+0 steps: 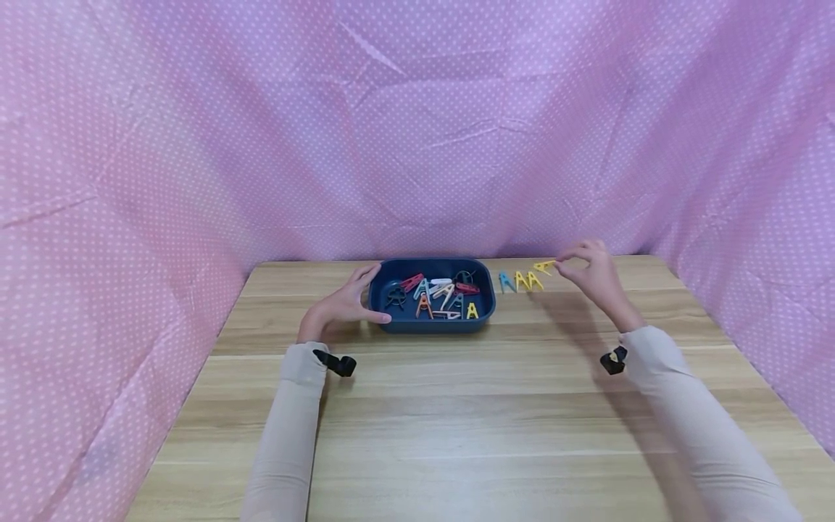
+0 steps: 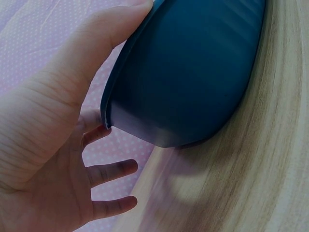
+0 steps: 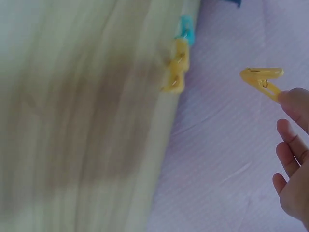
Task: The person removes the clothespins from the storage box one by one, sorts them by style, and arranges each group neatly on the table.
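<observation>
A dark blue plastic basin [image 1: 437, 326] stands near the table's back edge with several clothespins inside, among them a red clothespin [image 1: 412, 282] and an orange clothespin [image 1: 424, 306]. My left hand [image 1: 349, 299] grips the basin's left end, thumb on the near rim and index finger toward the far one; its other fingers stick out in the left wrist view. Between thumb and fingertip my right hand [image 1: 595, 274] pinches one leg of a yellow clothespin [image 3: 260, 75], raised over the back of the table. To the right of the basin, a blue clothespin [image 1: 506, 282] and two yellow clothespins [image 1: 528, 280] lie in a row.
The wood-grain table [image 1: 457, 420] reaches toward me from the basin. Pink dotted cloth [image 1: 443, 145] hangs behind the table and along both sides. Each wrist carries a small black camera, such as the left one [image 1: 339, 363].
</observation>
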Available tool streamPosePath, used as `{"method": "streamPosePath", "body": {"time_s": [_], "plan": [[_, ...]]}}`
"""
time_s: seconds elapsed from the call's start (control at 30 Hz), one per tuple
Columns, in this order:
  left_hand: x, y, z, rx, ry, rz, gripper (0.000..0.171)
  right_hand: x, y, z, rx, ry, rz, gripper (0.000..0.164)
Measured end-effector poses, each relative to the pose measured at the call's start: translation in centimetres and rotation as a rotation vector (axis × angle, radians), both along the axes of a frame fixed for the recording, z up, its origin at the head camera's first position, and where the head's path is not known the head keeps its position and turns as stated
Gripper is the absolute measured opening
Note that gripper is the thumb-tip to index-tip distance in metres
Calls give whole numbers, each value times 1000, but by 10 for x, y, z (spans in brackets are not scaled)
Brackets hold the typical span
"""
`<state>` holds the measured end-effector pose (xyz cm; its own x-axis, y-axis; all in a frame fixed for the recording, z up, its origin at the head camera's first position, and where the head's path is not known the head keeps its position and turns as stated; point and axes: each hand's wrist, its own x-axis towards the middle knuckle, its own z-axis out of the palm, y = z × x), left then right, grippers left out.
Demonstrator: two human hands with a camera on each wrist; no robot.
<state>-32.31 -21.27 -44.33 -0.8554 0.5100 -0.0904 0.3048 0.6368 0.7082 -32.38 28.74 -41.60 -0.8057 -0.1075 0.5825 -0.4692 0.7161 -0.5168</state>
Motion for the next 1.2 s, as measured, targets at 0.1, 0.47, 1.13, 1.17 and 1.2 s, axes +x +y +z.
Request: {"method": "streamPosePath", "body": {"time_s": [0.1, 0.47, 1.13, 1.17, 1.2], "plan": [[-1, 0, -1, -4, 1, 2, 122, 0, 11, -5, 32, -18, -20, 10], [1, 0, 0, 7, 0, 0, 120, -5, 32, -23, 77, -72, -46, 9], [0, 0, 0, 15, -26, 16, 123, -12, 33, -37, 111, -181, -48, 9], [0, 0, -1, 14, -26, 15, 123, -11, 34, -37, 116, -185, -50, 8], [0, 0, 0, 16, -26, 16, 123, -11, 34, -37, 120, -190, -51, 8]]}}
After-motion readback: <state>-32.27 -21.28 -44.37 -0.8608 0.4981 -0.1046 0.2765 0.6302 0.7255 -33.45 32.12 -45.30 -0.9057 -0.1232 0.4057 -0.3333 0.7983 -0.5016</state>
